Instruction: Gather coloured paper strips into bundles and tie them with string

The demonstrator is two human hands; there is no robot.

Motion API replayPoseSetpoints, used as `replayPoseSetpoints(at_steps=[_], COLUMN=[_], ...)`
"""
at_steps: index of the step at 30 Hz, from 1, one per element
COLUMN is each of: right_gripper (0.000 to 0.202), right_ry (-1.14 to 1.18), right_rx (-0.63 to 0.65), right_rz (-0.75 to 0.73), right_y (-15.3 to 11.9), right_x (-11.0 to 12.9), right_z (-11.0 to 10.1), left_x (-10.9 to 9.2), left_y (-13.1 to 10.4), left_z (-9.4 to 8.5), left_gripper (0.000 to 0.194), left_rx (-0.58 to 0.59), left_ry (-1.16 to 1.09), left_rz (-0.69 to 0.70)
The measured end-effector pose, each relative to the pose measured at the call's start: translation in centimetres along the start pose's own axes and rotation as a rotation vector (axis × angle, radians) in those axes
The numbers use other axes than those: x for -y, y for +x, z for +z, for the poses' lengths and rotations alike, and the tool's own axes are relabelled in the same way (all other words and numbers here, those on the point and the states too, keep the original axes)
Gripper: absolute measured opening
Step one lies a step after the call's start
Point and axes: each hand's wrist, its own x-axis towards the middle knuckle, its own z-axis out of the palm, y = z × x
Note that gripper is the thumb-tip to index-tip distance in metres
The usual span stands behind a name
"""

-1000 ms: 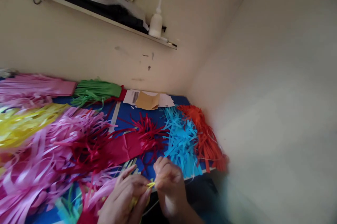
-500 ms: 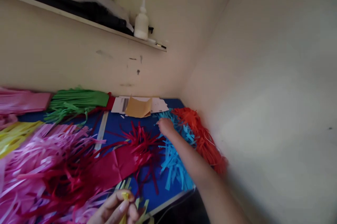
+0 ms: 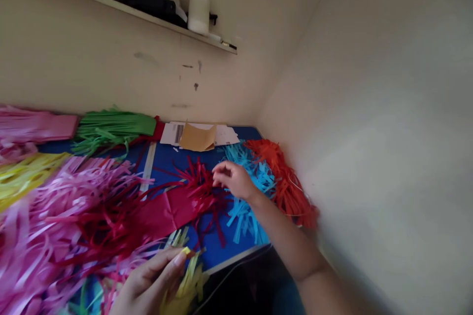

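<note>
My left hand, low in the view, pinches the small yellow twisted end of a yellow paper tassel between thumb and fingers. The tassel's strips hang behind and beside the hand. My right hand is raised over the blue table, its fingers loosely bent and apart, with nothing visible in them. Behind it lie light-blue paper fringes. To its left, a dark red fringed paper has its strips close to my fingertips in the view.
Orange-red fringes with white string lie along the right wall. White cards and a folded brown paper sit at the back. Pink, yellow and green fringes cover the left. A shelf above holds a white bottle.
My right hand has come back from near the cards toward me, and its fingers have loosened from a closed shape. My left hand keeps its pinch on the tassel. The view has tipped downward.
</note>
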Motion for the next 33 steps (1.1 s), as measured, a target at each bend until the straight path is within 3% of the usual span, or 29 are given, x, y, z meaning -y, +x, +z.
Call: replayPoseSetpoints(at_steps=[2, 4, 8, 13, 20, 22, 28, 33], right_gripper=[0.017, 0.018, 0.017, 0.028, 0.018, 0.013, 0.01, 0.012], right_ry=[0.546, 0.91, 1.107, 1.128, 1.002, 0.914, 0.477, 0.393], right_rx=[0.01, -0.005, -0.11, -0.146, -0.249, -0.279, -0.312, -0.287], right_rz=[-0.078, -0.061, 0.021, 0.097, 0.074, 0.02, -0.324, -0.391], right_y=[-4.8, -9.0, -13.4, -14.0, -14.4, -14.5, -14.8, -15.2], right_x=[1.6, 2.8, 4.0, 4.0, 4.2, 4.4, 4.7, 5.0], right_z=[2.3, 4.3, 6.1, 6.4, 7.1, 6.8, 4.8, 4.9], left_x=[-0.4, -0.8, -1.4, -1.7, -1.7, -1.8, -2.3, -2.3], left_y=[0.1, 0.1, -0.3, -0.6, -0.9, -0.9, -1.0, -1.5], left_z=[0.0, 0.2, 0.8, 1.4, 1.3, 1.3, 1.5, 1.9], left_gripper=[0.049, 0.046, 0.035, 0.025, 0.013, 0.01, 0.012, 0.017], left_rx=[-0.018, -0.041, -0.045, -0.08, -0.114, -0.087, -0.09, -0.118], left_ry=[0.107, 0.194, 0.33, 0.427, 0.594, 0.673, 0.799, 0.918], left_rz=[0.06, 0.171, 0.36, 0.546, 0.773, 0.836, 0.986, 1.071])
